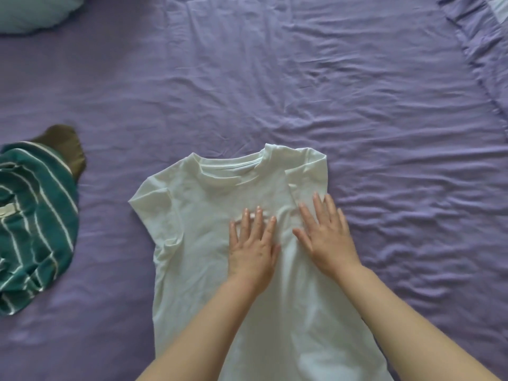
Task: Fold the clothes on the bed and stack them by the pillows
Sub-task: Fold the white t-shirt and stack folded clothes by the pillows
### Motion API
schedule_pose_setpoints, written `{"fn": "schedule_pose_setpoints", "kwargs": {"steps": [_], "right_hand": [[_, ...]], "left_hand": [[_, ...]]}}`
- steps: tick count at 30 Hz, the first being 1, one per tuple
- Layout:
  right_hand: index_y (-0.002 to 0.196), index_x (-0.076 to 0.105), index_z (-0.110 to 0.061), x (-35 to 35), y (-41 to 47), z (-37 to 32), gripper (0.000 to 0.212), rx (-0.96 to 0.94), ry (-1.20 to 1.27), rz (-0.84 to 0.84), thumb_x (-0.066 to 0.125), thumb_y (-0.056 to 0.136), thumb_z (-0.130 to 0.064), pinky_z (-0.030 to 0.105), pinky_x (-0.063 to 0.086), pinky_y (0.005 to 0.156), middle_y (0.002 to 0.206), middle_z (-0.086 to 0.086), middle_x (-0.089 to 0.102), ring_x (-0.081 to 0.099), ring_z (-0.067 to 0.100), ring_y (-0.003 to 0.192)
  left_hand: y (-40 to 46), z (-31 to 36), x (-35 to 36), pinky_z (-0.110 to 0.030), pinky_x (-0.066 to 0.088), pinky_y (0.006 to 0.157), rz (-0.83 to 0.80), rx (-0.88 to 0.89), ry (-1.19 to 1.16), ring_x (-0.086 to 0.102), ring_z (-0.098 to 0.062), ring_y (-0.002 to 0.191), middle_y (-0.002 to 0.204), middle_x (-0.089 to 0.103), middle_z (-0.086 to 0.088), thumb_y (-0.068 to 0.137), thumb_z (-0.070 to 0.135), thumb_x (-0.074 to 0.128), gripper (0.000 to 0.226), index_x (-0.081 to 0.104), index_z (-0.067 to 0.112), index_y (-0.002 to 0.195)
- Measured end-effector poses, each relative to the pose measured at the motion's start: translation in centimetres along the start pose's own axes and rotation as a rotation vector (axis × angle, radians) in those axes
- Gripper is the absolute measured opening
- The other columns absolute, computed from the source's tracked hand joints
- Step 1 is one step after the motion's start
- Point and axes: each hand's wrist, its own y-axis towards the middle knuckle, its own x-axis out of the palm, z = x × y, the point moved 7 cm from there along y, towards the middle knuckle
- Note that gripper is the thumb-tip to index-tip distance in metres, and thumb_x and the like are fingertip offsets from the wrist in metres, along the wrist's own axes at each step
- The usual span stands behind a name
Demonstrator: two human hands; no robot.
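Note:
A white T-shirt [198,232] lies flat on the purple bedsheet [330,92], collar pointing away from me. Its right sleeve is folded inward over the chest; the left sleeve lies spread out. My left hand [253,246] presses flat on the chest with straight fingers. My right hand [324,237] lies flat beside it, on the folded right side. A green and white striped garment [33,226] sits crumpled at the left edge, with an olive-brown garment [66,147] partly under it.
A pale blue pillow [33,15] shows in the top left corner. A ruffled purple cover edge [483,56] runs down the top right. The wrinkled sheet stretches beyond the shirt.

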Motion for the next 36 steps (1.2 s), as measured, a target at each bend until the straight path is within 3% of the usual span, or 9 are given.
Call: {"fn": "schedule_pose_setpoints", "kwargs": {"steps": [4, 10, 14, 17, 19, 22, 25, 30, 36], "right_hand": [[0.135, 0.050, -0.017, 0.1, -8.3, -0.8, 0.065, 0.036, 0.042, 0.057, 0.075, 0.077, -0.032, 0.052, 0.040, 0.098, 0.148, 0.020, 0.033, 0.037, 0.040, 0.134], [0.126, 0.057, -0.004, 1.0, -17.0, -0.2, 0.075, 0.188, 0.085, 0.064, 0.088, 0.060, -0.021, 0.046, 0.056, 0.065, 0.124, 0.026, 0.057, 0.065, 0.041, 0.090], [0.142, 0.039, -0.017, 1.7, -20.0, -0.3, 0.063, 0.207, 0.128, -0.003, 0.066, 0.086, -0.024, 0.039, 0.053, 0.070, 0.133, 0.013, 0.050, 0.064, 0.033, 0.092], [0.149, 0.003, -0.036, 1.9, -21.9, 0.4, 0.065, 0.262, 0.019, -0.108, 0.041, 0.097, -0.035, 0.029, 0.048, 0.071, 0.141, -0.008, 0.033, 0.061, 0.016, 0.096], [0.147, -0.008, -0.036, 1.6, -22.8, 1.0, 0.072, 0.328, 0.045, -0.114, 0.042, 0.096, -0.038, 0.027, 0.046, 0.069, 0.133, -0.008, 0.042, 0.060, 0.014, 0.096], [0.148, 0.009, -0.028, 1.5, -24.2, 2.4, 0.068, 0.478, 0.114, -0.160, 0.046, 0.093, -0.046, 0.030, 0.042, 0.069, 0.115, -0.001, 0.060, 0.061, 0.020, 0.098], [0.103, 0.051, -0.011, 1.6, -25.7, 2.9, 0.032, 0.465, 0.224, -0.132, 0.055, 0.090, -0.040, 0.035, 0.044, 0.070, 0.098, 0.006, 0.062, 0.058, 0.026, 0.093], [0.093, 0.047, -0.008, 2.5, -29.2, 3.3, 0.016, 0.502, 0.722, -0.061, 0.059, 0.086, -0.016, 0.040, 0.044, 0.068, 0.084, 0.006, 0.058, 0.055, 0.027, 0.079], [0.105, 0.045, -0.017, 2.5, -31.6, 3.9, 0.024, 0.490, 0.868, 0.078, 0.062, 0.087, -0.017, 0.033, 0.040, 0.065, 0.085, -0.007, 0.056, 0.054, 0.017, 0.076]], "left_hand": [[-5.3, -0.3, 1.3, -0.049, -0.010, 0.114, -0.086, 0.018, -0.030, -0.012, -0.029, 0.146, 0.160, -0.006, -0.004, 0.098, 0.045, 0.030, 0.060, 0.007, 0.030, 0.152], [-13.8, 0.4, 1.9, -0.052, 0.050, 0.089, -0.057, 0.067, 0.021, 0.059, -0.032, 0.117, 0.127, 0.062, -0.009, 0.052, 0.034, 0.087, 0.068, 0.069, 0.021, 0.116], [-17.3, 0.5, 3.6, -0.052, 0.044, 0.097, -0.087, 0.045, -0.008, 0.051, -0.033, 0.125, 0.135, 0.055, -0.009, 0.062, 0.033, 0.083, 0.067, 0.063, 0.021, 0.125], [-19.3, 0.4, 6.0, -0.052, 0.001, 0.115, -0.182, 0.016, 0.024, -0.006, -0.029, 0.147, 0.160, -0.003, -0.005, 0.095, 0.033, 0.043, 0.064, 0.013, 0.029, 0.151], [-20.7, -0.8, 7.0, -0.051, -0.006, 0.115, -0.213, -0.128, 0.027, -0.017, -0.025, 0.145, 0.158, -0.018, -0.003, 0.096, 0.036, 0.036, 0.066, -0.002, 0.033, 0.150], [-23.8, -3.5, 6.8, -0.048, 0.002, 0.117, -0.116, -0.451, -0.041, -0.010, -0.024, 0.147, 0.159, -0.012, -0.005, 0.093, 0.051, 0.039, 0.078, -0.010, 0.030, 0.150], [-27.6, -5.0, 7.1, -0.050, 0.016, 0.115, -0.073, -0.674, -0.135, 0.002, -0.028, 0.146, 0.159, -0.003, -0.010, 0.088, 0.057, 0.048, 0.084, 0.001, 0.026, 0.152], [-32.9, -5.9, 7.5, -0.047, 0.035, 0.102, 0.095, -0.954, -0.525, 0.035, -0.042, 0.126, 0.143, 0.030, -0.023, 0.082, 0.029, 0.069, 0.082, 0.023, 0.011, 0.146], [-36.0, -7.3, 7.0, -0.042, 0.038, 0.089, 0.260, -1.032, -0.671, 0.049, -0.040, 0.109, 0.121, 0.054, -0.026, 0.090, 0.013, 0.056, 0.042, 0.047, 0.001, 0.129]]}}
